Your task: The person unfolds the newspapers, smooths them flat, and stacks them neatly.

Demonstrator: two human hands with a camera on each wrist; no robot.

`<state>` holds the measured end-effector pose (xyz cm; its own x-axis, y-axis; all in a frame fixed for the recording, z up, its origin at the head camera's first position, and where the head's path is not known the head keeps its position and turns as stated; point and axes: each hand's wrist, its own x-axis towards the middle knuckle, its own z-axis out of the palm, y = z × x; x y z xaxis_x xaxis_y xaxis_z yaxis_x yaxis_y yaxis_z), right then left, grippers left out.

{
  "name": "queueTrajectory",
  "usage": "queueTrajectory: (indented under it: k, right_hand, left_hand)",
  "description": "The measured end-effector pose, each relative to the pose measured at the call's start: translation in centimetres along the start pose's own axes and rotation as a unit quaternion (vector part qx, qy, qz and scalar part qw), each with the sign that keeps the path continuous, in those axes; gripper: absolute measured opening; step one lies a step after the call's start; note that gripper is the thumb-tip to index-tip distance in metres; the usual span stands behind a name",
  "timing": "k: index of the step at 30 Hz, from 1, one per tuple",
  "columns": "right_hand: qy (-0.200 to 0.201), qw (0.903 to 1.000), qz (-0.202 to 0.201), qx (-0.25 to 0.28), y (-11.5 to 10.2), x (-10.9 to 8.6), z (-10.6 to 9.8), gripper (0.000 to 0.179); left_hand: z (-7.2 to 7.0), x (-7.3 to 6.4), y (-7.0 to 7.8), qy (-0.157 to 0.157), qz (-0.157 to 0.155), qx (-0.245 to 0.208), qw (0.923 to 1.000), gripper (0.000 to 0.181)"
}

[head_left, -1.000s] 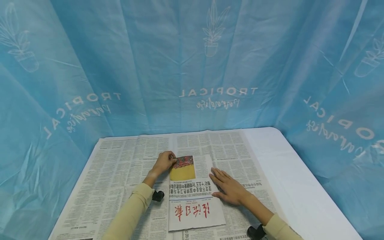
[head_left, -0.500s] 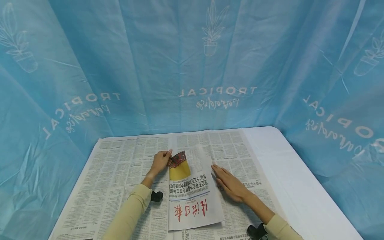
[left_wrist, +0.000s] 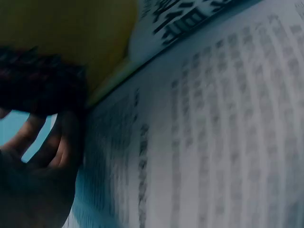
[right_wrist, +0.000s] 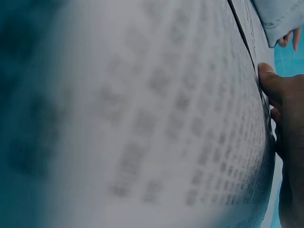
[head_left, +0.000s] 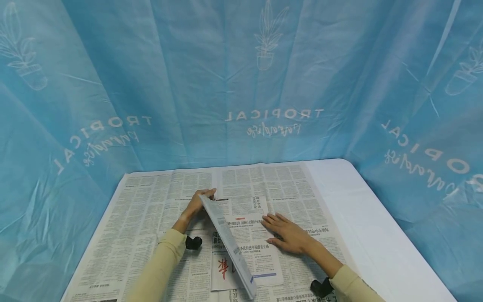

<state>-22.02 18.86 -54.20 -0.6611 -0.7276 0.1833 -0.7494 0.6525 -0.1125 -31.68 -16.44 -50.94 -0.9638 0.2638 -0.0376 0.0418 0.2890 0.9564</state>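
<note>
A folded newspaper (head_left: 256, 251) with red title characters lies in the middle of the covered table. One leaf (head_left: 230, 243) of it stands raised and slanting over the left part, seen nearly edge-on. My left hand (head_left: 193, 207) holds the paper near its top left corner, partly hidden behind that leaf. In the left wrist view, curled fingers (left_wrist: 31, 135) meet the page's dark red and yellow picture (left_wrist: 71, 42). My right hand (head_left: 284, 233) rests palm down on the newspaper's right edge, fingers extended. The right wrist view shows its thumb (right_wrist: 268, 78) along the paper's edge.
Spread newspaper sheets (head_left: 147, 209) cover most of the white table (head_left: 362, 218), whose right strip is bare. A blue printed curtain (head_left: 196, 84) hangs behind and at both sides. Black wrist cameras (head_left: 193, 243) sit at both wrists.
The newspaper's top leaf has risen and swung leftward, uncovering a printed inner page. My left hand has shifted slightly left; the right hand slid under the edge, then settled flat again.
</note>
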Motion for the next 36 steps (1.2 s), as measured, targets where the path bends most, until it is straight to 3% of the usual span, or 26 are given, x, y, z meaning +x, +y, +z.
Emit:
queueTrajectory:
  k: [3, 7, 17, 25, 29, 32, 36]
  right_hand:
    - [-0.006, 1.0, 0.006, 0.0, 0.0, 0.1, 0.0, 0.062]
    - [-0.018, 0.9997, 0.017, 0.009, 0.0, 0.1, -0.1, 0.062]
    - [-0.006, 0.9997, 0.014, 0.021, -0.1, 0.0, -0.2, 0.061]
    - [-0.006, 0.9997, 0.016, 0.019, -0.1, 0.1, -0.1, 0.061]
    - [-0.007, 0.9997, 0.012, 0.019, -0.1, 0.1, -0.2, 0.061]
    - [-0.011, 0.9996, 0.016, 0.019, 0.0, 0.0, -0.4, 0.061]
    - [-0.012, 0.9994, 0.029, 0.017, 0.3, -0.4, -0.6, 0.061]
  left_hand:
    - [-1.2, -0.4, -0.3, -0.077, -0.016, -0.056, 0.9953, 0.036]
    - [-2.7, -1.2, -1.1, -0.144, -0.044, -0.093, 0.9842, 0.037]
    - [-5.0, -3.8, -1.2, -0.189, -0.054, -0.066, 0.9782, 0.052]
    - [-5.9, -6.3, -1.4, -0.231, -0.062, -0.035, 0.9703, 0.062]
    - [-6.4, -7.9, -1.7, -0.214, -0.074, 0.017, 0.9738, 0.076]
    - [-6.7, -8.8, -1.7, -0.162, -0.1, 0.079, 0.9786, 0.08]
    - [-7.2, -9.4, -1.6, -0.088, -0.131, 0.132, 0.9786, 0.076]
